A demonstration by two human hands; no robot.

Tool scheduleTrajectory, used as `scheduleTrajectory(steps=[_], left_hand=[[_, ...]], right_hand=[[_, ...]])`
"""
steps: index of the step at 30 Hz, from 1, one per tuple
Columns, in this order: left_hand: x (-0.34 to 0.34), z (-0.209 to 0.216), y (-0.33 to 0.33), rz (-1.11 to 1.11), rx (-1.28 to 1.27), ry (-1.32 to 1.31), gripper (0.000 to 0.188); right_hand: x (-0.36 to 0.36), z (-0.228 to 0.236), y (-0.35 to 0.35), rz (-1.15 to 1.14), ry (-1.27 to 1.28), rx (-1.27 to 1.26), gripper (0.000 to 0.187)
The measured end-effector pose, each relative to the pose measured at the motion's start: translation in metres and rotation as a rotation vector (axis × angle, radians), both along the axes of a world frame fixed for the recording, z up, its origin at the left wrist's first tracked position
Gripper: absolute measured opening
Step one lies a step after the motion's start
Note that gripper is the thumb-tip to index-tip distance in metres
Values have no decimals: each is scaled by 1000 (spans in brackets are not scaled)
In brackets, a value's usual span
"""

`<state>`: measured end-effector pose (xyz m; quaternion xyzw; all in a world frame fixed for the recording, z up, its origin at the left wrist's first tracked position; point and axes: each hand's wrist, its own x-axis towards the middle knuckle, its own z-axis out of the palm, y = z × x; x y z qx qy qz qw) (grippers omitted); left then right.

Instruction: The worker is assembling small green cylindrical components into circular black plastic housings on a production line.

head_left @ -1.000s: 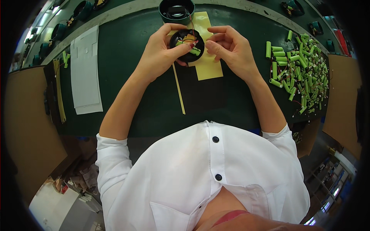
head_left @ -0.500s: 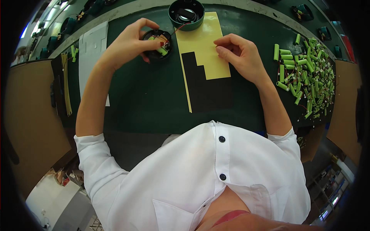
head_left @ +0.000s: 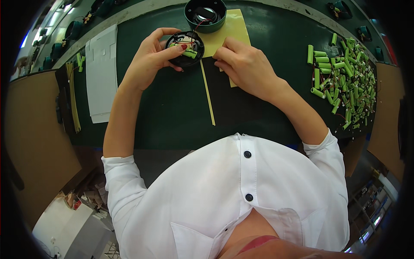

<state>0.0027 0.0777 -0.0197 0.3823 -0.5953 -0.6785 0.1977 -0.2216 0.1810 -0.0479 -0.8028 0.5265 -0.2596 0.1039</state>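
In my left hand [head_left: 151, 58] is a round black plastic housing [head_left: 199, 55], tilted with its open side up. My thumb presses on a green battery [head_left: 189, 53] inside it, where a pale part and thin red wires also show. A red wire runs from there to a dark green round casing [head_left: 217, 25] just behind. My right hand [head_left: 248, 64] is closed, its fingertips pinching at the upper edge of a black sheet [head_left: 235, 105] that lies on yellow backing paper [head_left: 239, 28]. The fingers hide the stepped edge there.
A heap of green batteries with wires [head_left: 353, 82] covers the right of the dark green table [head_left: 148, 112]. White sheets [head_left: 101, 77] lie on the left, near a few more batteries [head_left: 80, 61]. Along the far side runs a line carrying dark green casings [head_left: 340, 9].
My left hand has shifted right with the housing, which now tips more toward me. My right hand has moved left from above the yellow paper and closed at the black sheet's edge.
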Motion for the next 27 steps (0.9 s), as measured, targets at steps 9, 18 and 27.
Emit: scheduleTrajectory(steps=[9,18,27], left_hand=[[-11,-7,17,110,-69,57,49],[-36,-13,40,117,-69,92,48],[-40,-18,43,145,-83,97,48]], right_hand=[[-47,24,-6,349,-913,693,20],[-25,23,-7,26,-894,492,16],[-3,10,-4,-165,-483,132,28]])
